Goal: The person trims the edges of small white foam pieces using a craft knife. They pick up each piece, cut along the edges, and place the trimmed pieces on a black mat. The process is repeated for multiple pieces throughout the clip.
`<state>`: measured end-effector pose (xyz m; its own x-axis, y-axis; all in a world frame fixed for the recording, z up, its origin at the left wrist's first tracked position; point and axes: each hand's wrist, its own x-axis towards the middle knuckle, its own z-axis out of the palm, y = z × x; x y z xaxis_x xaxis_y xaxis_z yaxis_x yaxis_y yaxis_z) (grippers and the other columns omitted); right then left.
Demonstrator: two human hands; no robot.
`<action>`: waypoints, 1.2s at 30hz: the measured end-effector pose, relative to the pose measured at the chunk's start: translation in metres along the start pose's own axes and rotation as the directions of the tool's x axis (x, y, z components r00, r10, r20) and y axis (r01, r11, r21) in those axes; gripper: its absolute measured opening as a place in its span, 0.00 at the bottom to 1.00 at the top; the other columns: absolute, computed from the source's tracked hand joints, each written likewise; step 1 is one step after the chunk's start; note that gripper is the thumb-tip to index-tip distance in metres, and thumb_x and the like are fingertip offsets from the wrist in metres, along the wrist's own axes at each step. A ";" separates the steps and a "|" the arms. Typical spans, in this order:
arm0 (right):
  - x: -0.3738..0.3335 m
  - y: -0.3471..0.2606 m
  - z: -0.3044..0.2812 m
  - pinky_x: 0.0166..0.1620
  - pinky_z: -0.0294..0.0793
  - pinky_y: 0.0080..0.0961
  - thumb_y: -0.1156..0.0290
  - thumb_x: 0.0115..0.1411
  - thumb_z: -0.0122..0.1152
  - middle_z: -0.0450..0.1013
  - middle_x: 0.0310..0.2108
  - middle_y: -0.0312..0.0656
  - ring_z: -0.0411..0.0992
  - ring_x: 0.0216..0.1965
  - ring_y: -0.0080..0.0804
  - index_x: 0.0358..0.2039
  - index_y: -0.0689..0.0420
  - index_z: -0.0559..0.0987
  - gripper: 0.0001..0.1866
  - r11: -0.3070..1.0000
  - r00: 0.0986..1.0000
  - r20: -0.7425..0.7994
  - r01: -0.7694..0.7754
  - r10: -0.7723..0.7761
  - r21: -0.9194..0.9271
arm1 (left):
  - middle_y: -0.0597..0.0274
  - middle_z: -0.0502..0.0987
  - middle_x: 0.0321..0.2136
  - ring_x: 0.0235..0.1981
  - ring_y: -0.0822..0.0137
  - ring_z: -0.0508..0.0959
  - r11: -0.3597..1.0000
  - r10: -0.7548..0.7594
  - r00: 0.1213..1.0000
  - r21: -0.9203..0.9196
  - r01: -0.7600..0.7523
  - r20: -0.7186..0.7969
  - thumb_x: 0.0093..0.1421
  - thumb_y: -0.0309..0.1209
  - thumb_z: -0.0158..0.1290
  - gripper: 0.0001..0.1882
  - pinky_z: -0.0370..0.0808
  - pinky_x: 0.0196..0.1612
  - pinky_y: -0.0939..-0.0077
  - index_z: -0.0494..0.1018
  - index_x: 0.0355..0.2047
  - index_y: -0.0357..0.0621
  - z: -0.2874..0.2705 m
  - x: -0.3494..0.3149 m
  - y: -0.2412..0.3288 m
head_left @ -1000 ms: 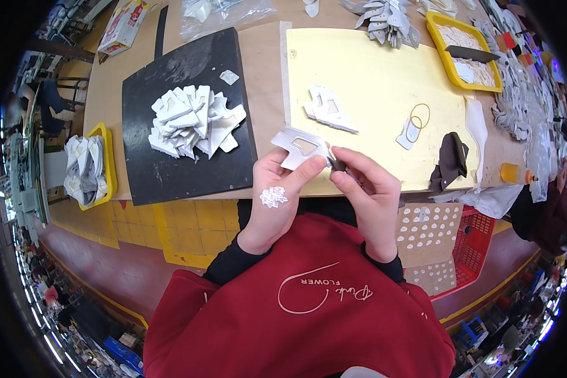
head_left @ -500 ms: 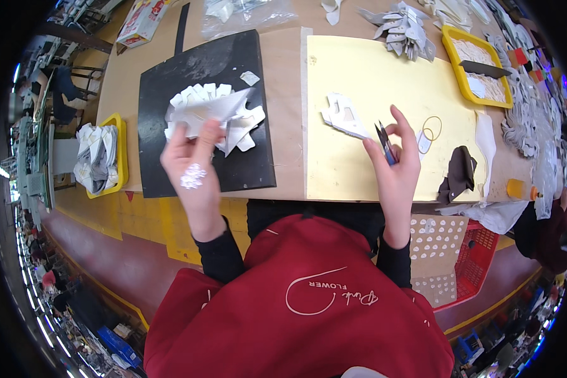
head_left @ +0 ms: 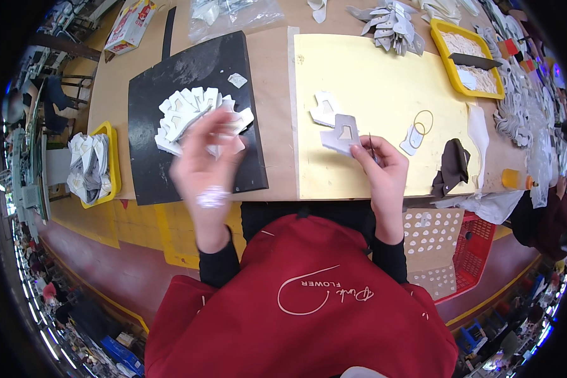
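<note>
Grey piece (head_left: 335, 143): mid-frame, just up-left of the right hand (head_left: 389, 171), the nearer one; long axis hard to read
Right fingers: pinching its lower corner, dark snips (head_left: 371, 146) alongside, handles hidden
Left hand (head_left: 206, 160): left of centre, blurred, partly covering the white pile (head_left: 181, 116); grip cannot be told

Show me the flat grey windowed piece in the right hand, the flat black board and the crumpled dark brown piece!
Flat grey windowed piece (head_left: 339, 143): head view, solid part below its window.
Flat black board (head_left: 198, 66): head view, bare upper part.
Crumpled dark brown piece (head_left: 451, 167): head view, its middle.
</note>
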<state>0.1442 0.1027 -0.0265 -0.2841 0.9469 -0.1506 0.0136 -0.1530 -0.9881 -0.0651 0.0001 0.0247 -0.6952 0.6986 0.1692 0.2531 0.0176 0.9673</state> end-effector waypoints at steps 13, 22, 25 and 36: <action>-0.026 -0.028 -0.001 0.22 0.50 0.10 0.81 0.58 0.61 0.67 0.28 0.29 0.55 0.21 0.08 0.38 0.60 0.73 0.08 0.833 0.965 0.192 -0.254 0.181 0.492 | 0.59 0.74 0.46 0.44 0.72 0.74 0.802 -0.280 0.656 -0.205 0.561 0.701 0.59 0.28 0.59 0.16 0.69 0.48 0.78 0.74 0.46 0.36 0.062 -0.036 -0.009; -0.031 -0.024 0.007 0.24 0.55 0.11 0.78 0.61 0.58 0.69 0.31 0.32 0.60 0.23 0.12 0.39 0.60 0.71 0.07 0.786 0.936 0.313 -0.314 0.162 0.532 | 0.60 0.75 0.45 0.43 0.70 0.76 0.752 -0.097 0.769 -0.460 0.472 0.632 0.60 0.25 0.56 0.13 0.73 0.48 0.77 0.74 0.45 0.35 0.062 -0.041 0.004; -0.036 -0.027 0.011 0.29 0.66 0.14 0.79 0.60 0.59 0.69 0.33 0.35 0.67 0.30 0.19 0.44 0.62 0.73 0.12 0.976 0.982 0.190 -0.034 -0.008 0.216 | 0.61 0.76 0.43 0.42 0.70 0.77 0.831 -0.094 0.844 -0.425 0.359 0.529 0.60 0.23 0.56 0.11 0.74 0.46 0.78 0.75 0.43 0.34 0.061 -0.043 -0.003; -0.038 -0.043 0.007 0.30 0.73 0.22 0.83 0.52 0.63 0.75 0.29 0.44 0.75 0.28 0.33 0.47 0.61 0.78 0.19 0.801 0.876 0.224 0.481 -0.426 -0.356 | 0.59 0.77 0.39 0.39 0.70 0.77 0.946 0.004 0.903 -0.294 0.136 0.431 0.57 0.20 0.58 0.05 0.74 0.43 0.77 0.77 0.34 0.33 0.062 -0.038 -0.001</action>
<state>0.1479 0.0715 0.0218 -0.4693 0.8319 0.2961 0.2157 0.4331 -0.8751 0.0032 0.0180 0.0057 -0.3367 0.9386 0.0754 -0.0528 -0.0987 0.9937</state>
